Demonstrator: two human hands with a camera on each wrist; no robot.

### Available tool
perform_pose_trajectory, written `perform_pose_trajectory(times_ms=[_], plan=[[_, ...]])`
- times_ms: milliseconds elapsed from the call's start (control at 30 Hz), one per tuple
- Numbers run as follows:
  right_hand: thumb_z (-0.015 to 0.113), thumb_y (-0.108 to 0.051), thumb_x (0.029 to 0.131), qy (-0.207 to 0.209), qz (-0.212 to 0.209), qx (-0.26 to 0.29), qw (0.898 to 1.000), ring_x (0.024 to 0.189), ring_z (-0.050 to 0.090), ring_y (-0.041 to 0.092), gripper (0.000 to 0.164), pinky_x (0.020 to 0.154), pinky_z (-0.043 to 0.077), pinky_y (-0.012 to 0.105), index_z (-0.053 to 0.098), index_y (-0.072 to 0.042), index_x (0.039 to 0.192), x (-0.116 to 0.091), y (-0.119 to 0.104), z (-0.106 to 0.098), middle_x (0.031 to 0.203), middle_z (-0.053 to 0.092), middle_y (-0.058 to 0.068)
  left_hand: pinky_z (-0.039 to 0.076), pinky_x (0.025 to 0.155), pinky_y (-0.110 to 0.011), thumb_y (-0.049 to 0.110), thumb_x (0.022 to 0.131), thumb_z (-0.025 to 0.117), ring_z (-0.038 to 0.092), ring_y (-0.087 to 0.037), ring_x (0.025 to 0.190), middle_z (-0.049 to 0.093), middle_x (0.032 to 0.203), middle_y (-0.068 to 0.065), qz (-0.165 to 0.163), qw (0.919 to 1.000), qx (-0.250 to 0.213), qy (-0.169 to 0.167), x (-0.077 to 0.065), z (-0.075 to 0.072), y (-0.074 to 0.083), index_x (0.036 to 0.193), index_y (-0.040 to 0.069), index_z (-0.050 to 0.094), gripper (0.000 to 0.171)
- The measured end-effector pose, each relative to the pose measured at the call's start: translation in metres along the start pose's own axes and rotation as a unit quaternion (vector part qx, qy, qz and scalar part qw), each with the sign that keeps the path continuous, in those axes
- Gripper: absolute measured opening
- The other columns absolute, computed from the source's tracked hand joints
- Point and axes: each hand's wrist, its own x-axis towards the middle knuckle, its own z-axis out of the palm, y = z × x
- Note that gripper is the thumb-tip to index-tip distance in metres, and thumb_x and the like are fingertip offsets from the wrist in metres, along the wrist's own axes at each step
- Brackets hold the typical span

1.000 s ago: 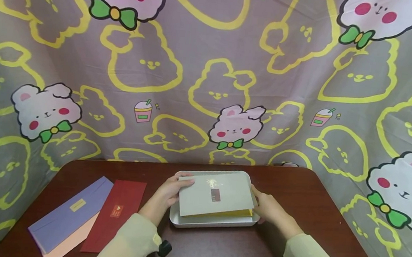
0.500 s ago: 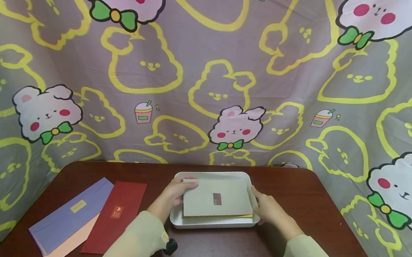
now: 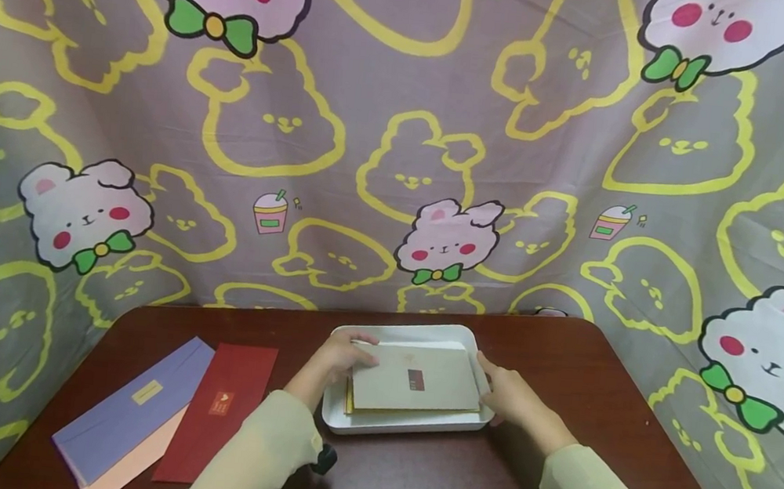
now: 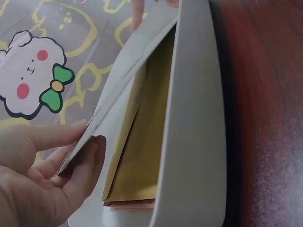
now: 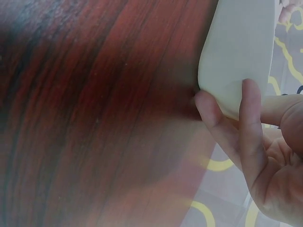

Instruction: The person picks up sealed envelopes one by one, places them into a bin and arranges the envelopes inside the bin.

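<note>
A pale grey envelope (image 3: 446, 376) with a dark red label lies over a stack in a white tray (image 3: 403, 428). My left hand (image 3: 341, 352) pinches its left edge, thumb on top and fingers beneath. In the left wrist view, that end of the grey envelope (image 4: 113, 101) is lifted at a slant. Below it show a yellow envelope (image 4: 139, 177) and thin reddish edges (image 4: 132, 205) of others. My right hand (image 3: 515, 398) grips the tray's right end; in the right wrist view, its fingers (image 5: 251, 113) curl around the tray's corner (image 5: 236, 56).
Left of the tray, a red envelope (image 3: 222, 417) overlaps a peach envelope (image 3: 134, 452) and a purple envelope (image 3: 135, 409). The dark wooden table (image 3: 411, 482) ends at a patterned cloth (image 3: 340, 192) hung behind it and at the sides.
The grey envelope has shifted a little to the right and come down flatter over the stack in my left hand. My right hand keeps its grip on the tray.
</note>
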Motion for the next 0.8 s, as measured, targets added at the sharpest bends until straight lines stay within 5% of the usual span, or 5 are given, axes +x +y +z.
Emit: perform_pose_trajectory(times_ms=[200,300,433,800], plan=[[0.064,0.013,0.085,-0.002,0.003,-0.001,1.000,0.054,0.062,0.021,0.078,0.046,0.055,0.035,0.032,0.008,0.155,-0.0014,-0.0019,-0.0006,0.112,0.062,0.035,0.055,0.070,-0.036,-0.014,0.077,0.075,0.062,-0.025,0.084,0.066,0.109,-0.019,0.023,0.9946,0.099,0.023,-0.0004,0.0031,0.0023,0.119,-0.007,0.067,0.043],[0.064,0.013,0.085,-0.002,-0.002,-0.004,1.000,0.055,0.062,0.022,0.077,0.047,0.056,0.035,0.031,0.008,0.155,-0.0022,-0.0032,-0.0014,0.113,0.062,0.035,0.057,0.081,-0.041,-0.010,0.075,0.078,0.064,-0.030,0.096,0.066,0.119,-0.024,0.064,0.9787,0.190,0.043,0.0016,0.0044,0.0047,0.115,-0.005,0.071,0.040],[0.063,0.013,0.085,0.000,-0.007,-0.003,1.000,0.053,0.062,0.022,0.077,0.046,0.055,0.035,0.031,0.009,0.155,-0.0031,-0.0036,-0.0021,0.109,0.063,0.034,0.054,0.091,-0.044,-0.005,0.073,0.082,0.066,-0.035,0.106,0.069,0.117,-0.025,0.110,0.9469,0.296,0.060,0.0037,0.0069,0.0065,0.111,-0.004,0.074,0.038],[0.062,0.014,0.084,0.004,0.000,-0.001,1.000,0.054,0.062,0.022,0.078,0.045,0.055,0.034,0.032,0.006,0.156,-0.0008,-0.0013,0.0006,0.111,0.063,0.034,0.055,0.084,-0.042,0.001,0.073,0.086,0.066,-0.030,0.092,0.072,0.102,-0.016,0.113,0.9061,0.401,0.071,0.0052,0.0086,0.0048,0.102,-0.005,0.074,0.032]])
